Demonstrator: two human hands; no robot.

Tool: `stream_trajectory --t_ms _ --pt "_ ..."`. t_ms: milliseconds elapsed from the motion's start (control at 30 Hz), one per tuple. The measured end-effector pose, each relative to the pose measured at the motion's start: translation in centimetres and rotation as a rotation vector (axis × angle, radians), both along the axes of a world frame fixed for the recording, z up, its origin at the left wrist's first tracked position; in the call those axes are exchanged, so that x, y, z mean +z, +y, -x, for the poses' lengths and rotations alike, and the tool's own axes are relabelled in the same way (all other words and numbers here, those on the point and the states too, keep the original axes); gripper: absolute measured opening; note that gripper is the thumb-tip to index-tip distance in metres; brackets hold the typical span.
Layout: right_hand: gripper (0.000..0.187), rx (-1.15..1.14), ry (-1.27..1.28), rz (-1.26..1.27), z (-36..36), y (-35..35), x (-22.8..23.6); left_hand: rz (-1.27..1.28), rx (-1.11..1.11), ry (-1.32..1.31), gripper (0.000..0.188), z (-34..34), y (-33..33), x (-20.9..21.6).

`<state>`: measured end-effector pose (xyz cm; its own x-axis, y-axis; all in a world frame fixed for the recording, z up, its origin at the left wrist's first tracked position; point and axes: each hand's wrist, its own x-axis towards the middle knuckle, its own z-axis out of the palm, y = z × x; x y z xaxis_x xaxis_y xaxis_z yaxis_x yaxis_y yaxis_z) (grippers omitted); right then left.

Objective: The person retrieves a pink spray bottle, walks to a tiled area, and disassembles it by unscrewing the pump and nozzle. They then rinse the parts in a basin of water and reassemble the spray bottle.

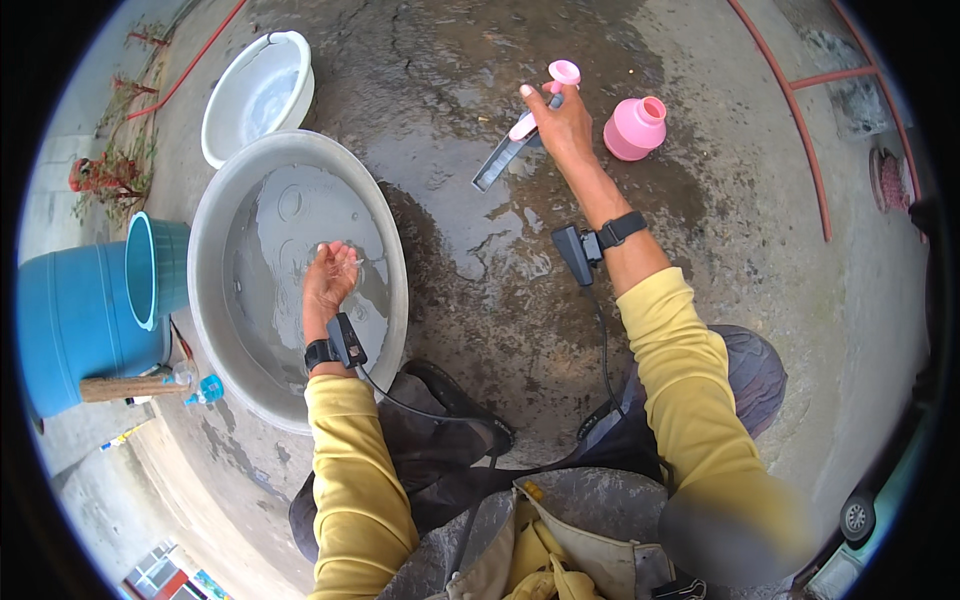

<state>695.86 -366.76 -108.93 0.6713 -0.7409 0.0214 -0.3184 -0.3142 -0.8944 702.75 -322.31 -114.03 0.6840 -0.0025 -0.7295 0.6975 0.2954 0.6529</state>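
Observation:
My left hand (330,278) is cupped palm up over the water in a large grey metal basin (397,250). Its fingers are partly curled and a little clear water shows at the palm. Out in front, my right hand (563,122) is closed on a long, flat grey and pink piece (493,163), whose exact kind I cannot make out. A small pink round cup-like part (565,72) sticks up beyond those fingers. Just right of this hand, a pink rounded jug (634,130) with an open mouth rests on the wet concrete.
A white tub (225,110) with some water touches the far side of the basin. On the left are a teal bucket (160,270), a blue drum (75,325), a piece of wood (130,387) and a small blue-capped bottle (208,390). Red pipes (800,140) run along the right.

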Motion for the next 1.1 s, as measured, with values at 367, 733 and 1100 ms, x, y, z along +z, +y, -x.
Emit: stream_trajectory --t_ms 367,733,1100 --pt "0.06 0.109 0.087 -0.027 0.4 1.8 2.2 -0.016 -0.71 -0.51 0.04 3.8 -21.7 10.4" --pt "0.053 0.325 0.005 0.013 1.5 4.3 3.1 0.001 -0.82 -0.531 0.058 6.7 -25.6 8.7" --pt "0.071 0.646 -0.221 -0.373 1.4 2.2 2.0 0.105 -0.491 -0.43 0.053 6.6 -25.2 8.2"
